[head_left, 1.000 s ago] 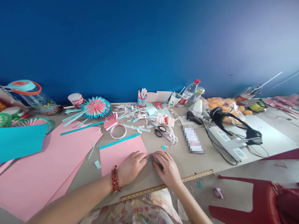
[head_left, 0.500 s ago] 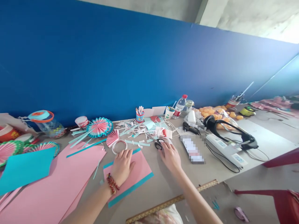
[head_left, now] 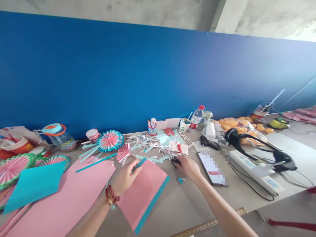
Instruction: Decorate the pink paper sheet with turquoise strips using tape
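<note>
My left hand [head_left: 125,176] pinches the upper left edge of a pink paper sheet [head_left: 145,191] that has blue strips along two opposite edges. The sheet is tilted, its near corner toward me. My right hand [head_left: 189,168] has its fingers closed on the black handles of a pair of scissors [head_left: 175,162], which lie on the table; the blades are hard to make out among the paper scraps. A roll of white tape [head_left: 128,160] lies just behind my left hand, partly hidden. Small blue scraps [head_left: 181,180] lie below my right hand.
Large pink sheets [head_left: 66,197] and a blue sheet [head_left: 37,184] cover the left side. Folded paper rosettes [head_left: 110,141] and cut strips lie behind. A phone [head_left: 212,168], power strip [head_left: 256,172], black headset [head_left: 261,148] and water bottle [head_left: 197,119] stand to the right.
My left hand has gone from lying flat on the pink sheet to gripping its edge, and the sheet has turned and lifted. My right fingers have closed over the scissors' handles. The view has shifted slightly.
</note>
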The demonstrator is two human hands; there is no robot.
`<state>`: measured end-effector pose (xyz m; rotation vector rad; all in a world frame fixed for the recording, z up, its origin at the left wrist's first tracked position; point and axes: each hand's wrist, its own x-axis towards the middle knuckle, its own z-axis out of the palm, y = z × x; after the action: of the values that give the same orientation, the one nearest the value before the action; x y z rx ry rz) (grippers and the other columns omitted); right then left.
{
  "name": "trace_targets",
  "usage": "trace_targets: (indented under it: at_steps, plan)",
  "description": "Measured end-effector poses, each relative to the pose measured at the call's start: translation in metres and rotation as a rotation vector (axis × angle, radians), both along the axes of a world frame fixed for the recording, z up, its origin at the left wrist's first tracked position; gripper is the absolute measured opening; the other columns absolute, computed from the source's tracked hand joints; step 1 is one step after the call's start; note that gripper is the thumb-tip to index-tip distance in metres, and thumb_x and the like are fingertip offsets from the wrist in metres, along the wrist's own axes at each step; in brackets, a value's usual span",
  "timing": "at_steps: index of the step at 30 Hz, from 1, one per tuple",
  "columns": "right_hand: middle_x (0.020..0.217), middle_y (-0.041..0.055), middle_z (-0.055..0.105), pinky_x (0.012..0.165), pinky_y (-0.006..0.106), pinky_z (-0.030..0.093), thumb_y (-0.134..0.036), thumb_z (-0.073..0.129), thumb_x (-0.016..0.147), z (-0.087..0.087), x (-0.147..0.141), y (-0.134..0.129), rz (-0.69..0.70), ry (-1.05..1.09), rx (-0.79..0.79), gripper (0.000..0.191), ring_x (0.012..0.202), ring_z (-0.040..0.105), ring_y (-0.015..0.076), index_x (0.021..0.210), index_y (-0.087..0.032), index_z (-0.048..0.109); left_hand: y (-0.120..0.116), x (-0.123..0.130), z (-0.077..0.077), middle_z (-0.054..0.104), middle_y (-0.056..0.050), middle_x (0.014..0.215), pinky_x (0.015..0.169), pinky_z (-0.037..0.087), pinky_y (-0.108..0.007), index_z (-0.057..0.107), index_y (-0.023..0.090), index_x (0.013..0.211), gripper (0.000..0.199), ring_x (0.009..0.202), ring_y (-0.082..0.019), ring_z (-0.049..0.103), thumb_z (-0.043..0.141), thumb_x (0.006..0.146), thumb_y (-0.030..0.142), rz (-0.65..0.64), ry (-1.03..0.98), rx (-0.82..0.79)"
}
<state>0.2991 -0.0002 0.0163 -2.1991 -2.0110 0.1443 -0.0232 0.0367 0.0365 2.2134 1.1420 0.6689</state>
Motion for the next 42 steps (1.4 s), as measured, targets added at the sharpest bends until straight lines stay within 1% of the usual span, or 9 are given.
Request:
trace_targets:
  at_steps: [5, 8, 11, 15, 22, 27, 30, 37, 42]
  plan:
    - [0.09, 0.0034, 0.07, 0.064, 0.024, 0.039, -0.031, 0.048, 0.091, 0.025, 0.019, 0.002, 0.064, 0.068, -0.022, 0.018, 0.078, 0.065, 0.0182, 0.092, -0.022, 0.064, 0.015, -0.016, 0.037, 0.057, 0.0, 0.079, 0.072, 0.047, -0.024, 0.055, 0.018, 0.093, 0.03, 0.074, -0.014, 0.056, 0.041, 0.097, 0.045, 0.052, -0.187, -0.073]
    - [0.084, 0.0021, 0.068, 0.061, 0.024, 0.04, -0.038, 0.046, 0.092, 0.044, 0.029, -0.004, 0.101, 0.24, 0.019, 0.024, 0.071, 0.062, 0.0173, 0.103, -0.023, 0.06, 0.014, -0.022, 0.05, 0.063, -0.004, 0.094, 0.086, 0.049, -0.029, 0.056, 0.019, 0.108, 0.031, 0.093, -0.019, 0.061, 0.044, 0.097, 0.045, 0.048, -0.27, -0.099]
    - [0.066, -0.0029, 0.059, 0.055, 0.023, 0.037, -0.039, 0.051, 0.087, 0.057, 0.026, -0.014, 0.114, 0.357, 0.066, 0.02, 0.059, 0.054, 0.0146, 0.095, -0.022, 0.058, 0.012, -0.028, 0.057, 0.064, -0.005, 0.098, 0.09, 0.048, -0.03, 0.055, 0.019, 0.114, 0.032, 0.098, -0.021, 0.062, 0.049, 0.095, 0.045, 0.104, -0.314, -0.084]
    - [0.059, -0.0059, 0.053, 0.051, 0.022, 0.033, -0.036, 0.06, 0.078, 0.066, 0.015, -0.026, 0.132, 0.355, 0.113, 0.016, 0.051, 0.046, 0.0118, 0.087, -0.023, 0.058, 0.01, -0.037, 0.062, 0.065, -0.003, 0.092, 0.084, 0.05, -0.027, 0.056, 0.02, 0.11, 0.029, 0.089, -0.019, 0.063, 0.052, 0.094, 0.044, 0.162, -0.304, -0.086]
    - [0.067, -0.004, 0.061, 0.052, 0.023, 0.033, -0.04, 0.061, 0.079, 0.079, 0.025, -0.028, 0.094, 0.252, 0.12, 0.016, 0.054, 0.051, 0.0117, 0.082, -0.024, 0.058, 0.008, -0.035, 0.071, 0.063, 0.0, 0.08, 0.076, 0.051, -0.024, 0.058, 0.02, 0.1, 0.027, 0.074, -0.016, 0.061, 0.052, 0.092, 0.045, 0.209, -0.29, -0.086]
    - [0.066, -0.0039, 0.059, 0.051, 0.022, 0.032, -0.038, 0.064, 0.079, 0.082, 0.011, -0.031, 0.22, 0.409, 0.061, 0.017, 0.054, 0.045, 0.0106, 0.083, -0.023, 0.058, 0.011, -0.034, 0.072, 0.054, 0.003, 0.065, 0.06, 0.048, -0.021, 0.056, 0.02, 0.088, 0.026, 0.058, -0.012, 0.052, 0.055, 0.089, 0.046, 0.24, -0.278, -0.058]
    - [0.071, -0.0035, 0.06, 0.054, 0.021, 0.035, -0.035, 0.067, 0.077, 0.083, 0.002, -0.03, 0.282, 0.438, 0.063, 0.016, 0.059, 0.048, 0.0106, 0.083, -0.023, 0.058, 0.012, -0.036, 0.071, 0.049, 0.005, 0.061, 0.059, 0.048, -0.021, 0.056, 0.021, 0.087, 0.026, 0.053, -0.011, 0.046, 0.056, 0.089, 0.046, 0.249, -0.27, -0.034]
    - [0.072, -0.0036, 0.062, 0.056, 0.021, 0.035, -0.037, 0.067, 0.079, 0.088, -0.006, -0.027, 0.326, 0.396, 0.085, 0.018, 0.061, 0.051, 0.0113, 0.084, -0.024, 0.057, 0.014, -0.044, 0.067, 0.063, -0.001, 0.08, 0.076, 0.051, -0.025, 0.056, 0.02, 0.1, 0.029, 0.075, -0.017, 0.061, 0.053, 0.092, 0.047, 0.193, -0.277, -0.08]
    - [0.071, -0.0034, 0.062, 0.057, 0.021, 0.034, -0.035, 0.066, 0.078, 0.093, -0.011, -0.025, 0.353, 0.364, 0.099, 0.016, 0.062, 0.053, 0.0114, 0.082, -0.023, 0.056, 0.014, -0.046, 0.065, 0.067, -0.003, 0.094, 0.083, 0.051, -0.025, 0.057, 0.02, 0.106, 0.03, 0.089, -0.019, 0.065, 0.053, 0.092, 0.046, 0.174, -0.284, -0.112]
